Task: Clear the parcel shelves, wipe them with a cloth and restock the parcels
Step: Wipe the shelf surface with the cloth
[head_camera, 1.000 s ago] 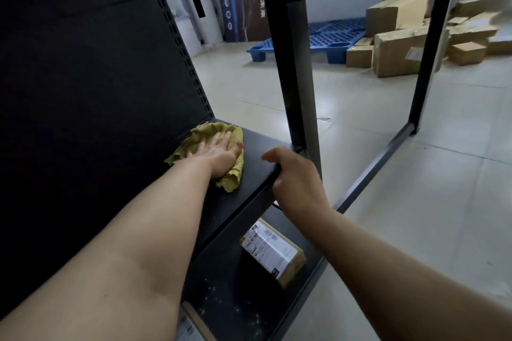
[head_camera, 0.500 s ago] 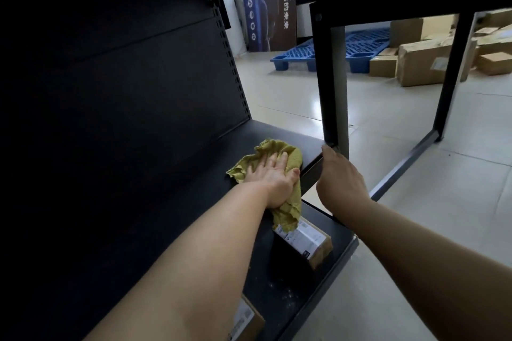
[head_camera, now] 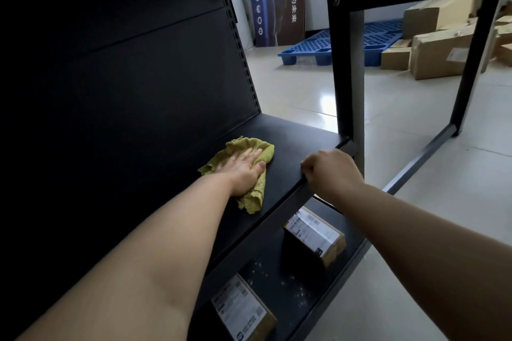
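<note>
Black metal shelf (head_camera: 291, 144): crumpled yellow-green cloth (head_camera: 264, 150) under flat-fingered left hand (head_camera: 243, 168); right hand (head_camera: 329, 171) curled over front edge. Lower shelf (head_camera: 291, 277): two labelled cardboard parcels (head_camera: 313, 232) (head_camera: 241, 310).

Bare forearms — left hand (head_camera: 243, 171) and right hand (head_camera: 329, 171) bare.

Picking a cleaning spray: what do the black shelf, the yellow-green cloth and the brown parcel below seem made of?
Flat black shelf: likely painted sheet metal, matte, judging by its thin folded front edge. Crumpled yellow-green cloth under the left hand: soft textured fabric, wrinkled; fibre unclear. Brown box-shaped parcel on the lower shelf: cardboard, with a white printed label and seemingly glossy tape.
</note>
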